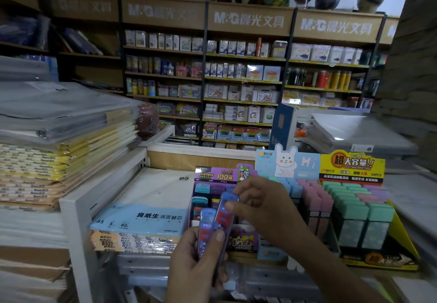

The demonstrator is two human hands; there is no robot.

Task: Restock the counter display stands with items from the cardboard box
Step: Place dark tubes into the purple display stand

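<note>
My left hand [196, 262] grips slim blue and red lead cases [208, 227] upright in front of the counter. My right hand [257, 201] pinches the top of the taller case [227, 210], just in front of the purple display stand [212, 177], which holds several teal and purple cases. To the right stand a pale blue rabbit display stand [290, 163] with blue and pink cases and a yellow display stand [354, 165] full of green cases. The cardboard box is out of view.
A white rack [78, 208] at the left holds B5 loose-leaf paper packs [142, 220]. Tall stacks of notebooks [59, 151] rise at the far left. Clear folders [354, 132] lie at the back right. Stocked wall shelves [236, 85] fill the background.
</note>
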